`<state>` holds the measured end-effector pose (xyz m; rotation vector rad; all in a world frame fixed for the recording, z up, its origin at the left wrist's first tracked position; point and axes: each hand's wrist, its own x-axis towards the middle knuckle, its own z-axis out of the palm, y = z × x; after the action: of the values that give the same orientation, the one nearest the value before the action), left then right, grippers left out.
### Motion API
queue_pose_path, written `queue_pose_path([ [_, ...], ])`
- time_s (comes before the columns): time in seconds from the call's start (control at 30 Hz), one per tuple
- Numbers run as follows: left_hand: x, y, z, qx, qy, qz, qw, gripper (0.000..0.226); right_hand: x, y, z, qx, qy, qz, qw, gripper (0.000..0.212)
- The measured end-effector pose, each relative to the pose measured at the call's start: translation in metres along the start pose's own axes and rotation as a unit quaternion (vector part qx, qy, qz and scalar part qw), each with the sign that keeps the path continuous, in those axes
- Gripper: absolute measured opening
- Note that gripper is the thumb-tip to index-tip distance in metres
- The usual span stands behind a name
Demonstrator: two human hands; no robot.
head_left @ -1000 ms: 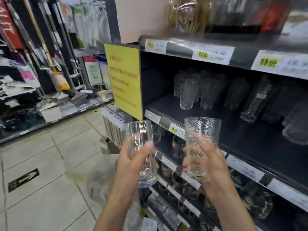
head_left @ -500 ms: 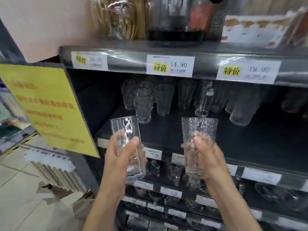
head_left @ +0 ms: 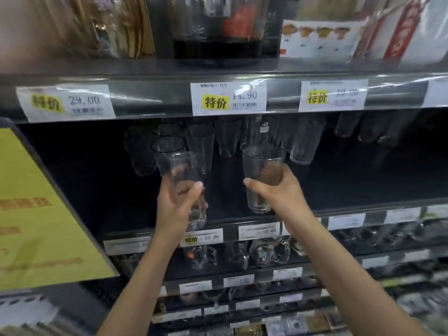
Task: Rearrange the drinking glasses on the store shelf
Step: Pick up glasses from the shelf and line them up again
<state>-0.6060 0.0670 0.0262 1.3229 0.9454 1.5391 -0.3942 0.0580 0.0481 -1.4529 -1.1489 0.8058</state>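
Head view: you held one glass in each hand, both raised over the front edge of the middle shelf (head_left: 363,205). Left hand (head_left: 178,209) was wrapped round the left glass (head_left: 180,170), thumb across its front. Right hand (head_left: 281,194) was clamped round the middle of the right glass (head_left: 263,161). Step looked like carry-in; neither glass set down yet. Next move likely needs a bare spot near the front edge, bases flat. Row of glasses (head_left: 201,141) crowded the back edge, just behind yours: clink risk. Yellow sign (head_left: 36,214) stuck out at the shelf's left end.

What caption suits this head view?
Left hand holds the left glass, right hand the right glass, before the shelf.
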Motion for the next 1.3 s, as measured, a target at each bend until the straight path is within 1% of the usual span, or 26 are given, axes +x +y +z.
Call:
queue_pose_path([
  [0.1, 0.009, -0.009, -0.006, 0.017, -0.023, -0.001, 1.0, 0.065, 0.018, 0.004, 0.014, -0.041, 0.014, -0.006, 0.999, 0.069],
  [0.23, 0.014, -0.016, -0.009, 0.014, -0.037, 0.001, 0.999, 0.07, 0.035, 0.008, 0.028, -0.052, 0.011, -0.002, 0.999, 0.065],
  [0.33, 0.016, -0.021, -0.011, 0.023, -0.047, 0.007, 0.999, 0.067, 0.045, 0.011, 0.037, -0.055, 0.012, 0.002, 0.998, 0.065],
  [0.47, 0.017, -0.024, -0.012, 0.037, -0.065, 0.024, 0.997, 0.056, 0.057, 0.016, 0.052, -0.048, 0.018, 0.002, 0.999, 0.069],
  [0.57, 0.017, -0.026, -0.012, 0.041, -0.074, 0.031, 0.996, 0.055, 0.068, 0.018, 0.061, -0.043, 0.017, -0.001, 0.999, 0.066],
  [0.6, 0.017, -0.027, -0.012, 0.041, -0.073, 0.03, 0.996, 0.055, 0.072, 0.017, 0.065, -0.045, 0.019, -0.007, 0.999, 0.069],
  [0.67, 0.018, -0.028, -0.012, 0.042, -0.072, 0.028, 0.996, 0.056, 0.081, 0.022, 0.072, -0.059, 0.027, -0.008, 0.998, 0.084],
  [0.7, 0.018, -0.029, -0.012, 0.042, -0.072, 0.027, 0.996, 0.057, 0.084, 0.024, 0.074, -0.066, 0.028, -0.006, 0.997, 0.088],
  [0.73, 0.018, -0.03, -0.012, 0.041, -0.072, 0.027, 0.996, 0.057, 0.085, 0.027, 0.076, -0.071, 0.026, -0.002, 0.997, 0.087],
  [0.87, 0.021, -0.033, -0.013, 0.042, -0.08, 0.031, 0.995, 0.057, 0.093, 0.036, 0.077, -0.079, 0.028, 0.013, 0.996, 0.071],
  [1.0, 0.019, -0.032, -0.013, 0.056, -0.086, 0.034, 0.994, 0.054, 0.103, 0.038, 0.08, -0.071, 0.028, 0.029, 0.997, 0.064],
  [1.1, 0.018, -0.032, -0.013, 0.062, -0.082, 0.031, 0.994, 0.054, 0.105, 0.04, 0.083, -0.07, 0.036, 0.022, 0.997, 0.058],
  [1.17, 0.018, -0.034, -0.013, 0.058, -0.075, 0.029, 0.995, 0.058, 0.107, 0.043, 0.085, -0.07, 0.042, 0.015, 0.997, 0.057],
  [1.3, 0.016, -0.034, -0.013, 0.047, -0.06, 0.027, 0.997, 0.063, 0.108, 0.048, 0.09, -0.085, 0.07, -0.018, 0.994, 0.055],
])
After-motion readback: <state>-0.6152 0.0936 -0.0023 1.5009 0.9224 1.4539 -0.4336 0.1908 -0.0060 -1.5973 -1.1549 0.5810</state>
